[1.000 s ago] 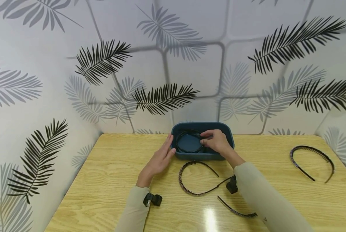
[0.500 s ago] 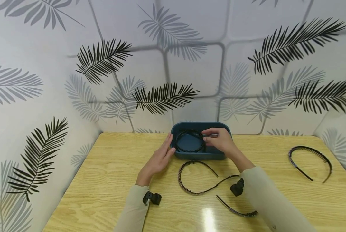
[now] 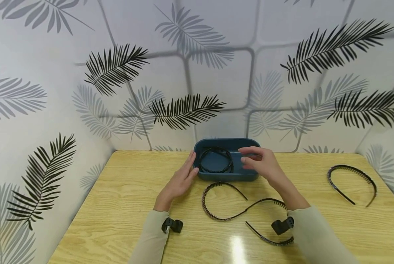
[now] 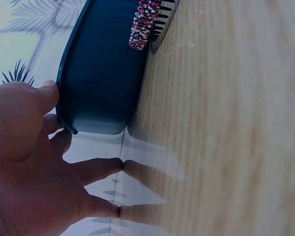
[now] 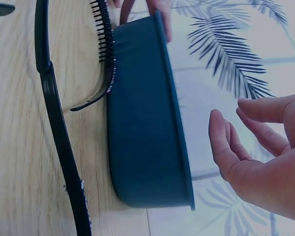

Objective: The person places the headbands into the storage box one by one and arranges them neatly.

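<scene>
A dark blue oblong bin (image 3: 228,177) stands at the back of the table, against the wall. Inside its left half lie black toothed headbands (image 3: 231,161), stacked in a ring. My left hand (image 3: 180,180) rests at the bin's left end; in the left wrist view its thumb (image 4: 49,96) is at the rim and the fingers spread along the side. Over the bin's right end hovers my right hand (image 3: 262,163), fingers loosely bent with nothing between them, as the right wrist view also shows.
In front of the bin lie two beaded headbands, one headband (image 3: 204,201) at the left and another headband (image 3: 266,240) under the right forearm. A further headband (image 3: 352,168) lies at the far right of the wooden table (image 3: 124,205). Patterned wall covering (image 3: 223,80) rises behind.
My right hand has let go of the headband in the bin and drawn back to the right. The left hand stays at the bin's left end.
</scene>
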Demonstrator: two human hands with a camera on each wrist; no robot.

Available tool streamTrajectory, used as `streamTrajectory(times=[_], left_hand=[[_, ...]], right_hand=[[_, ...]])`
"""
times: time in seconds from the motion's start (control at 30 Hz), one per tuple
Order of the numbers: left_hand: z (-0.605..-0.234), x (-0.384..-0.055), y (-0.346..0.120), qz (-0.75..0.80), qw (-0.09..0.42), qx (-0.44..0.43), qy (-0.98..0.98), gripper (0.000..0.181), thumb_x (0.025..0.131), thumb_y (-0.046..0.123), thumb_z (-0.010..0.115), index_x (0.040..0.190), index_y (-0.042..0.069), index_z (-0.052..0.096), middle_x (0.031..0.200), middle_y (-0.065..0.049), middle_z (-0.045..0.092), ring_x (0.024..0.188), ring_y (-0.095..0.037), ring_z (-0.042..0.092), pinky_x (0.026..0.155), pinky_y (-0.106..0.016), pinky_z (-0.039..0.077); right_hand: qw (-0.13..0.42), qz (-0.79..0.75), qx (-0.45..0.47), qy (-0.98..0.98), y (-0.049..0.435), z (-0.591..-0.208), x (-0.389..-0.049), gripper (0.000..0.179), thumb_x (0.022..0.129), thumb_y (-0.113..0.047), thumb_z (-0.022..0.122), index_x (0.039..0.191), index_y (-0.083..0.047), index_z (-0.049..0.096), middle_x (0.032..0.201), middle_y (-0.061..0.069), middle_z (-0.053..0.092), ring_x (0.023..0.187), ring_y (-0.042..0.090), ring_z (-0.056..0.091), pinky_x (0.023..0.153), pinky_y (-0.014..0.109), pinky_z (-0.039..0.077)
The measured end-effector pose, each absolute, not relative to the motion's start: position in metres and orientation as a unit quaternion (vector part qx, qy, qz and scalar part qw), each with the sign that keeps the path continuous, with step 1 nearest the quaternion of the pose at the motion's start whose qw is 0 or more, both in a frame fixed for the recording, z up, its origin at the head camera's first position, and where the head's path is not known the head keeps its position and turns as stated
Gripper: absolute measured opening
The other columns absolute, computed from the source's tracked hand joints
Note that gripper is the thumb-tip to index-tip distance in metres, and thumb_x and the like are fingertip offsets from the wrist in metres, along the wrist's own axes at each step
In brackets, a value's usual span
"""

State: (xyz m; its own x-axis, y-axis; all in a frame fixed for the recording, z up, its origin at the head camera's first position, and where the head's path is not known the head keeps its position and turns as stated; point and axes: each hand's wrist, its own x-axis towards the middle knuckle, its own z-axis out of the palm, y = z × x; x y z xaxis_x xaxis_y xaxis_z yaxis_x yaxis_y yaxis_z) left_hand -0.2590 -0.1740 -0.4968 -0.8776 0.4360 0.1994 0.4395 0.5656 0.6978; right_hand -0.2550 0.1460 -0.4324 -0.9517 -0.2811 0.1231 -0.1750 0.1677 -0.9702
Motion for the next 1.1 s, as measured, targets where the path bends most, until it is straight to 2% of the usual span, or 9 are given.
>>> streamTrajectory(times=[0.1, 0.23, 0.33, 0.53, 0.7, 0.97, 1.1], left_hand=[[-0.497, -0.259, -0.174, -0.393, -0.002, -0.247, -0.886, 0.061, 0.114, 0.025, 0.036, 0.165, 0.003, 0.01, 0.172, -0.009, 0.001, 0.157, -0.027, 0.007, 0.124, -0.049, 0.017], [-0.497, -0.258, -0.175, -0.393, -0.006, -0.246, -0.886, 0.061, 0.115, 0.026, 0.035, 0.165, 0.004, 0.009, 0.172, -0.007, -0.001, 0.157, -0.025, 0.005, 0.125, -0.048, 0.015], [-0.497, -0.258, -0.175, -0.394, -0.004, -0.247, -0.885, 0.061, 0.114, 0.026, 0.036, 0.165, 0.004, 0.009, 0.172, -0.007, 0.0, 0.157, -0.026, 0.006, 0.124, -0.048, 0.016], [-0.496, -0.259, -0.174, -0.393, 0.001, -0.248, -0.885, 0.061, 0.114, 0.024, 0.037, 0.164, 0.001, 0.01, 0.172, -0.009, 0.001, 0.157, -0.029, 0.008, 0.124, -0.05, 0.017], [-0.496, -0.259, -0.174, -0.397, 0.0, -0.248, -0.884, 0.061, 0.114, 0.024, 0.037, 0.164, 0.001, 0.01, 0.172, -0.009, 0.001, 0.157, -0.03, 0.008, 0.124, -0.051, 0.017], [-0.497, -0.259, -0.174, -0.394, 0.002, -0.252, -0.884, 0.062, 0.114, 0.026, 0.037, 0.164, 0.001, 0.01, 0.172, -0.011, 0.001, 0.157, -0.031, 0.008, 0.123, -0.052, 0.017], [-0.497, -0.26, -0.174, -0.394, 0.0, -0.248, -0.885, 0.062, 0.114, 0.027, 0.036, 0.164, 0.001, 0.01, 0.172, -0.009, 0.001, 0.157, -0.029, 0.008, 0.124, -0.051, 0.016]], right_hand=[[0.032, -0.635, -0.145, 0.758, 0.155, -0.432, -0.248, 0.039, 0.102, -0.007, 0.064, 0.138, 0.005, 0.06, 0.14, 0.026, 0.056, 0.101, 0.006, 0.069, 0.093, 0.048, 0.056], [0.006, -0.639, -0.149, 0.754, 0.168, -0.429, -0.238, 0.04, 0.103, -0.011, 0.065, 0.139, 0.006, 0.059, 0.14, 0.021, 0.057, 0.101, 0.007, 0.07, 0.089, 0.038, 0.058], [-0.016, -0.641, -0.151, 0.752, 0.177, -0.426, -0.231, 0.041, 0.103, -0.013, 0.065, 0.138, 0.007, 0.06, 0.136, 0.014, 0.061, 0.104, 0.007, 0.069, 0.086, 0.032, 0.059], [-0.039, -0.639, -0.151, 0.753, 0.19, -0.426, -0.218, 0.037, 0.103, -0.014, 0.065, 0.136, 0.004, 0.063, 0.13, -0.001, 0.065, 0.108, 0.005, 0.068, 0.084, 0.031, 0.059], [-0.042, -0.628, -0.151, 0.762, 0.197, -0.429, -0.206, 0.037, 0.102, -0.011, 0.066, 0.135, 0.006, 0.062, 0.125, -0.01, 0.066, 0.108, 0.007, 0.068, 0.082, 0.032, 0.06], [-0.037, -0.596, -0.138, 0.79, 0.211, -0.441, -0.193, 0.039, 0.102, -0.014, 0.067, 0.137, 0.004, 0.062, 0.125, -0.01, 0.063, 0.107, 0.006, 0.066, 0.082, 0.032, 0.06], [-0.027, -0.576, -0.127, 0.807, 0.218, -0.448, -0.187, 0.039, 0.102, -0.015, 0.067, 0.138, 0.001, 0.062, 0.127, -0.004, 0.062, 0.104, 0.005, 0.066, 0.081, 0.03, 0.06]])
